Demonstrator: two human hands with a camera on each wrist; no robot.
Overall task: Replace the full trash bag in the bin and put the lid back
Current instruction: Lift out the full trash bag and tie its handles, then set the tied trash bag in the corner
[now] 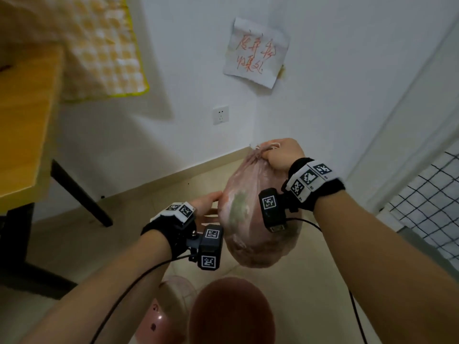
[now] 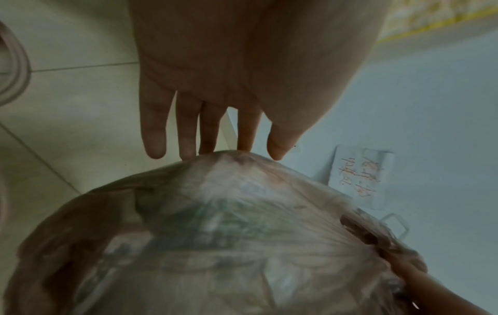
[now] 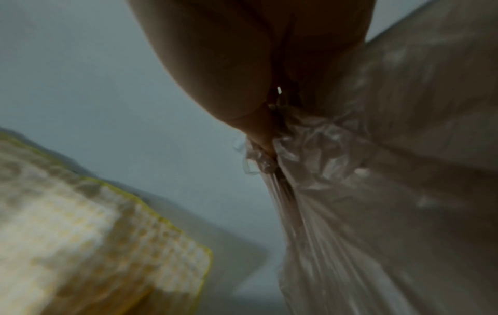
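Observation:
A full, pinkish see-through trash bag (image 1: 255,224) hangs in the air above the round pink bin (image 1: 231,314) at the bottom of the head view. My right hand (image 1: 278,152) grips the bag's gathered neck from above; in the right wrist view the right hand (image 3: 269,127) is curled round the bunched plastic of the bag (image 3: 377,191). My left hand (image 1: 208,202) lies with straight fingers against the bag's left side. In the left wrist view the fingertips (image 2: 188,147) touch the bag (image 2: 215,234). A pink lid (image 1: 169,309) lies on the floor left of the bin.
A wooden table (image 1: 22,120) with a yellow checked cloth (image 1: 99,45) and a black leg (image 1: 79,194) stands at the left. The white wall ahead carries a paper note (image 1: 255,53) and a socket (image 1: 220,114). A wire mesh panel (image 1: 427,207) stands at the right. Tiled floor (image 1: 139,214) surrounds the bin.

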